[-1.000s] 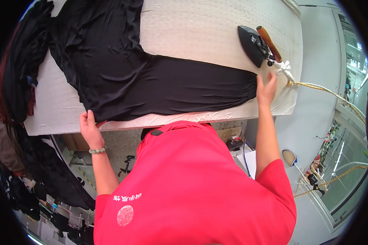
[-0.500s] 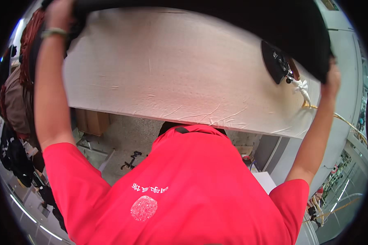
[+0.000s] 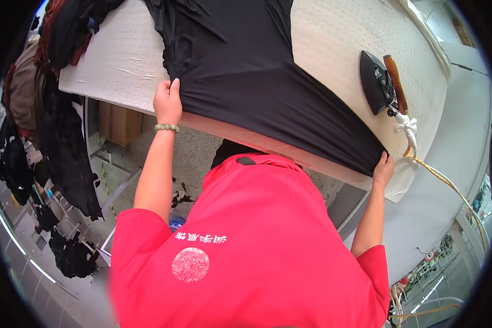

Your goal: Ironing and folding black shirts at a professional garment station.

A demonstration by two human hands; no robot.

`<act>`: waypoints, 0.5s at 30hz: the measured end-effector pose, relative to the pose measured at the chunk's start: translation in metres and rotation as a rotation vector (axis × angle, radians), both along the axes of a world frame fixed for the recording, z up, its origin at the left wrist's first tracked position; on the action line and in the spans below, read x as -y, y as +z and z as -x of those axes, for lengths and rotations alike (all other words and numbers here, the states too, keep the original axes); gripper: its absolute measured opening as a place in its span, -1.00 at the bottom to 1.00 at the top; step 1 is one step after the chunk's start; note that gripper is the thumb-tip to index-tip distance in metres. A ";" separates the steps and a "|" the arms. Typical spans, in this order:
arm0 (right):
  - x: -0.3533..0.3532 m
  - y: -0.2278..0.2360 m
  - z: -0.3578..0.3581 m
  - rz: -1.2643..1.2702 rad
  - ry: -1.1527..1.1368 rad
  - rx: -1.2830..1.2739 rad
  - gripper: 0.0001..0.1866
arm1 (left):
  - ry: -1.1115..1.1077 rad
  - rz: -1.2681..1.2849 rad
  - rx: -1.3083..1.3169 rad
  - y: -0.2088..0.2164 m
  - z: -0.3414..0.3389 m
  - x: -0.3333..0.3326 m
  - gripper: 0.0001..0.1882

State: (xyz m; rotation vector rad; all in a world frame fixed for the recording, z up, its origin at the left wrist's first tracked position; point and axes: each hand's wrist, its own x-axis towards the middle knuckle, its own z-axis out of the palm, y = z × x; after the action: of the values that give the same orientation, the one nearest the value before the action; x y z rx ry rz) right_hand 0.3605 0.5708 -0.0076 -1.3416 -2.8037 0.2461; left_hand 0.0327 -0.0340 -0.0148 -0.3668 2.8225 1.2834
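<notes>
A black garment of thin, stretchy cloth lies over the padded white ironing table, its near edge drawn taut along the table's front. At that edge's left end, my left hand pinches the cloth, thumb pointing away from me. My right hand grips the other corner, low at the right. Between the two hands the fabric runs in long stretched folds, while its left side is bunched and wrinkled. The garment's far end passes out of the top of the view.
An iron with a wooden handle rests on the table at the right, its cord trailing off the right side. Dark clothes are heaped at the far left corner, some hanging down. A cardboard box stands under the table.
The black cloth, held up high and far out before, has come down onto the table. Both my hands have moved nearer to me, still gripping it, and the left has shifted right.
</notes>
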 end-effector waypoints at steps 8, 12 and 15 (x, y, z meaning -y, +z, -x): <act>0.041 0.086 0.072 -0.264 0.342 0.064 -0.57 | 0.152 -0.481 0.276 0.017 -0.024 0.001 -0.70; 0.040 0.088 0.189 -0.380 0.581 -0.254 -0.47 | 0.193 -0.516 0.306 0.024 -0.020 -0.006 -0.72; 0.043 0.076 0.227 -0.422 0.577 -0.163 -0.47 | 0.161 -0.617 0.209 0.017 -0.021 -0.003 -0.72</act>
State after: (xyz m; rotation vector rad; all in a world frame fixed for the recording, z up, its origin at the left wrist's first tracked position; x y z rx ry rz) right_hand 0.1337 0.5279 0.0688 -0.4005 -2.8056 -0.2136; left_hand 0.0536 -0.0309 0.0024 -0.6525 2.1190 1.9178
